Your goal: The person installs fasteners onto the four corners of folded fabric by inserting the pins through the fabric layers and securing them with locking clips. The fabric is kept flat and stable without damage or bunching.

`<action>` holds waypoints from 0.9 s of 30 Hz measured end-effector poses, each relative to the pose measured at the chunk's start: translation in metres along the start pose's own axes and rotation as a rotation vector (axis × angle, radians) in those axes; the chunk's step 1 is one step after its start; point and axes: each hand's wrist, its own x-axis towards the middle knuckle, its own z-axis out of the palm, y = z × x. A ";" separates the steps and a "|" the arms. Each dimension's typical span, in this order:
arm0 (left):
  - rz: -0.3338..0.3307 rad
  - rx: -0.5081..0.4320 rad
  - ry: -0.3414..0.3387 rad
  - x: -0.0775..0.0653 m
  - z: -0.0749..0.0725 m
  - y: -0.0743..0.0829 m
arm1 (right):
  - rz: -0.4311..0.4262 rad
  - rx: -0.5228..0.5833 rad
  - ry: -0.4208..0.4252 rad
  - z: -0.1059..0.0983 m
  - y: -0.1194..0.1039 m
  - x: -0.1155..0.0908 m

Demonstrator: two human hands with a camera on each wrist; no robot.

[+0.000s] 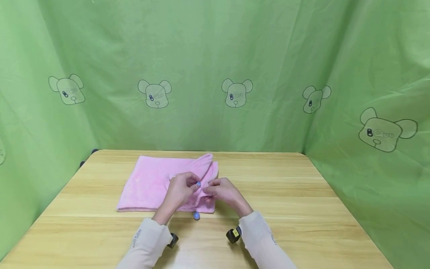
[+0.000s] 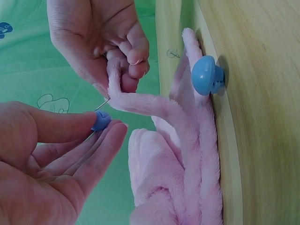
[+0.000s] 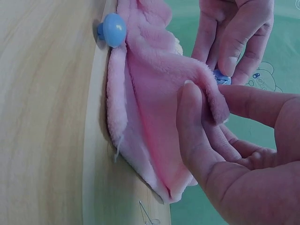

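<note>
My left hand pinches a small blue pin base between thumb and fingers. Its thin metal needle points at a pink plush cloth, with the tip right at the cloth's raised edge. Thumb and fingers of my right hand pinch that edge, lifting a fold off the table. Just in front of the cloth lies a blue mushroom-shaped cap, which also shows in the head view as a small blue dome.
The pink cloth lies folded on a wooden table, left of the middle. Green curtains with printed bear heads stand behind the table and at both sides. Each wrist carries a black camera, one of them with a yellow label.
</note>
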 end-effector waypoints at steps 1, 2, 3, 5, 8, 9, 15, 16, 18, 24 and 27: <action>0.001 0.004 -0.001 0.000 0.000 0.000 | -0.001 -0.002 0.001 0.000 0.001 0.000; -0.005 0.006 -0.001 0.000 0.000 0.000 | -0.003 -0.004 0.002 0.000 0.001 0.001; -0.009 0.011 -0.002 0.000 0.000 0.000 | -0.002 -0.006 0.002 0.000 0.001 0.001; -0.018 0.015 -0.004 0.001 0.000 0.000 | -0.006 -0.007 0.001 0.000 0.002 0.001; -0.025 0.018 -0.007 0.001 0.000 0.000 | -0.005 -0.002 -0.001 -0.001 0.002 0.002; -0.019 0.018 -0.007 0.001 0.000 -0.001 | -0.004 -0.003 -0.002 -0.001 0.002 0.002; 0.013 -0.004 0.008 0.001 0.002 -0.001 | -0.002 -0.002 -0.009 -0.001 0.004 0.004; 0.019 -0.005 0.013 0.001 0.003 -0.001 | -0.002 0.000 -0.010 0.000 0.004 0.004; 0.043 -0.002 0.026 0.000 0.004 -0.001 | -0.005 0.002 -0.011 0.000 0.004 0.004; 0.112 0.044 0.087 0.000 0.007 0.001 | -0.013 0.000 -0.003 0.000 0.003 0.002; 0.150 0.042 0.098 -0.001 0.007 0.002 | -0.011 0.014 0.001 0.001 0.003 0.002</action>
